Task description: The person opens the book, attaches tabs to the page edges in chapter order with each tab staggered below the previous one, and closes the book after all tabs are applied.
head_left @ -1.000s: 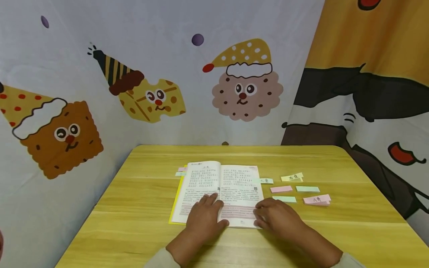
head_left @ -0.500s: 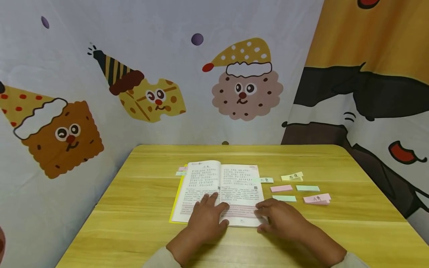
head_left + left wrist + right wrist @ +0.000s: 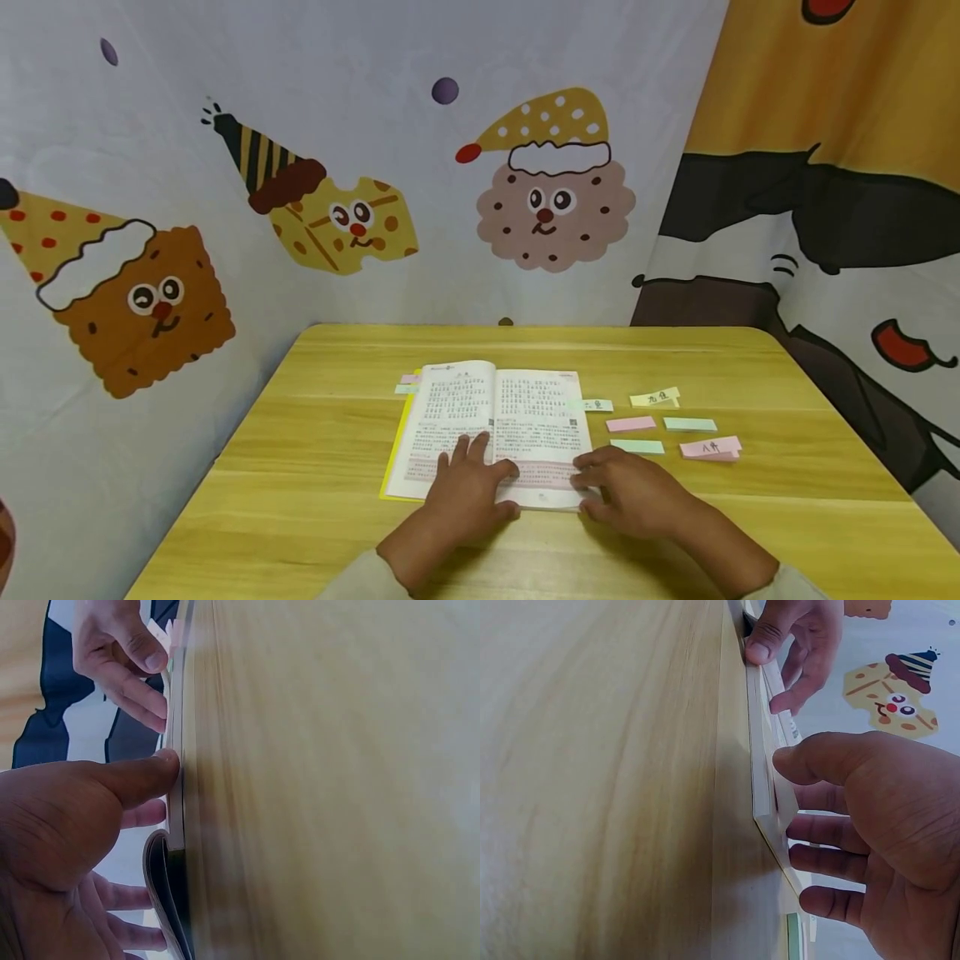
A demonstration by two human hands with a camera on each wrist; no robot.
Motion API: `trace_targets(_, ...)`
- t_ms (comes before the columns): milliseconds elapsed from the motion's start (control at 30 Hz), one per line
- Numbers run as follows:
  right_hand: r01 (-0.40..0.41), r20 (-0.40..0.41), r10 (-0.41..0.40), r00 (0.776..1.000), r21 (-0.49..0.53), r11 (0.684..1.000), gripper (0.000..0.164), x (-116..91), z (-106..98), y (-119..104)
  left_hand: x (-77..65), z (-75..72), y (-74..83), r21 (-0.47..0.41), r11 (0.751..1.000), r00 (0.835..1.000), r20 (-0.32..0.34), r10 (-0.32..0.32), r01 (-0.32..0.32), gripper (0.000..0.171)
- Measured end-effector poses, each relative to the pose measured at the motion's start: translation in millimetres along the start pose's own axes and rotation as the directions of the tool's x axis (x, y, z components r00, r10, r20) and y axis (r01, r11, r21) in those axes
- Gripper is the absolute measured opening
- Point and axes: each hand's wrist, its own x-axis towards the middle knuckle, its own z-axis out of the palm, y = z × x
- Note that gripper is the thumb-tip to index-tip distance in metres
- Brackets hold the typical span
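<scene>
An open book [image 3: 538, 433] with a yellow cover edge lies on the wooden table [image 3: 315, 533]. My left hand [image 3: 465, 492] rests across the left page and the fold, fingers spread; its thumb lies along the lower edge, as the left wrist view [image 3: 174, 765] also has it. At the lower right corner, my right hand [image 3: 637, 492] pinches the page edge. In the right wrist view, some raised pages [image 3: 784, 806] stand between its thumb and fingers, slightly apart from the stack beneath.
Paper tabs stick out of the book: a green tab [image 3: 597, 406] right, a pink tab [image 3: 409, 379] left. Right of the book lie a yellow slip [image 3: 654, 397], pink slips [image 3: 708, 448] and green slips [image 3: 690, 425]. A printed cloth [image 3: 442, 292] hangs behind the table.
My left index finger and thumb have shifted slightly right over the book. The right hand stays at the page corner, its thumb moved a little. The book and slips lie as before.
</scene>
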Motion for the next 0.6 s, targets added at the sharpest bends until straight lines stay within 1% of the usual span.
trace_targets(133,-0.012,0.001,0.012,1.0,-0.001,1.0,0.024,-0.2,2.0,0.9,0.5,0.8,0.4,0.003,1.0,1.0,0.01,-0.005,0.005,0.045)
trace_targets(200,-0.016,-0.002,0.016,1.0,-0.003,1.0,0.019,0.0,2.8,0.9,0.1,0.3,1.1,0.002,1.0,1.0,0.015,-0.007,0.007,0.045)
trace_targets(300,-0.014,-0.041,0.013,0.999,-0.014,1.0,0.014,2.0,3.5,-0.7,-1.0,-0.7,2.0,0.0,1.0,1.0,0.016,-0.003,0.003,0.045)
trace_targets(367,-0.009,-0.1,0.006,0.995,-0.037,0.999,0.011,4.0,3.7,-2.4,-1.8,-1.6,2.6,0.006,1.0,1.0,0.011,0.001,-0.001,0.045)
trace_targets(433,-0.004,-0.177,-0.009,0.984,-0.072,0.997,0.011,6.8,3.7,-4.3,-2.3,-2.0,2.9,0.015,1.0,1.0,0.007,0.005,-0.006,0.045)
trace_targets(533,0.005,-0.293,-0.04,0.955,-0.122,0.993,0.01,10.7,3.3,-6.6,-2.8,-2.5,3.4,0.023,1.0,1.0,0.002,0.008,-0.008,0.045)
trace_targets(600,0.022,-0.351,-0.069,0.934,-0.137,0.99,0.01,14.0,2.4,-8.3,-3.0,-2.6,3.4,0.023,1.0,1.0,0.0,0.006,-0.006,0.045)
